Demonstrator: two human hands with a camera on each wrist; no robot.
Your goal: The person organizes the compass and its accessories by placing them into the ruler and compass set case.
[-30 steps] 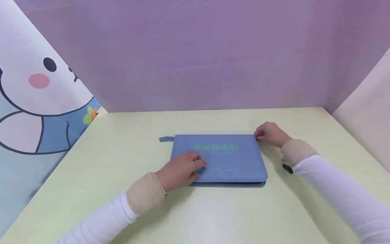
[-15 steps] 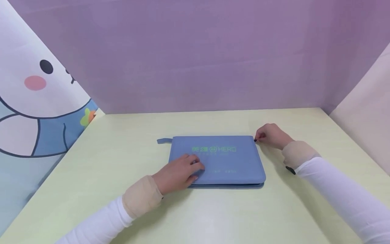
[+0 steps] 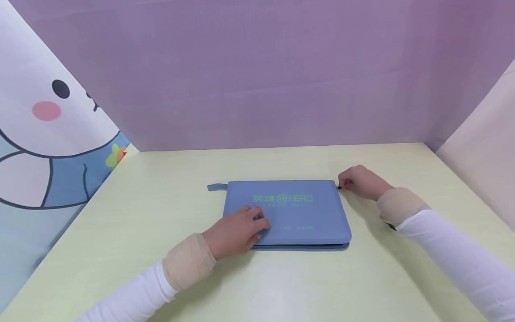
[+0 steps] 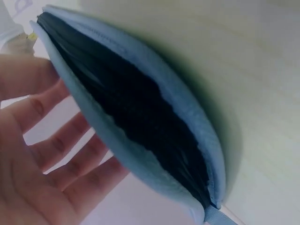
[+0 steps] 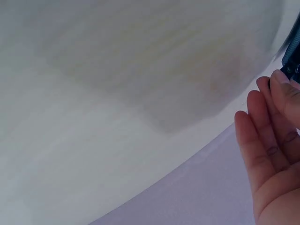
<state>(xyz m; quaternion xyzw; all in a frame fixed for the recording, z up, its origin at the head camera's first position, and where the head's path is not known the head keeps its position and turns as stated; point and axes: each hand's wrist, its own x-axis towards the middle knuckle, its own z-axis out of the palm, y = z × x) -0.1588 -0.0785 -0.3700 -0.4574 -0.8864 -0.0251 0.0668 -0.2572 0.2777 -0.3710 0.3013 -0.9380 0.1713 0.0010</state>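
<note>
A flat blue zip case (image 3: 306,217) with pale green lettering and "HERO" lies on the table. My left hand (image 3: 236,231) rests on its cover at the near left, fingers loosely bent. In the left wrist view, the gap between the case's two covers shows a dark interior (image 4: 136,103), and my fingertips touch one cover. At the far right corner my right hand (image 3: 362,182) pinches a small black zipper pull (image 5: 291,69) between thumb and forefinger. A short blue strap (image 3: 217,187) sticks out from the far left corner.
The pale table (image 3: 161,179) extends around the case. A purple wall panel (image 3: 273,80) stands behind it, with a cartoon-printed cloth (image 3: 28,134) at the left and a pale panel (image 3: 487,129) at the right.
My right hand has moved slightly nearer and outward from the far right corner, and the black zipper pull now shows at its fingertips. My left hand stays on the cover.
</note>
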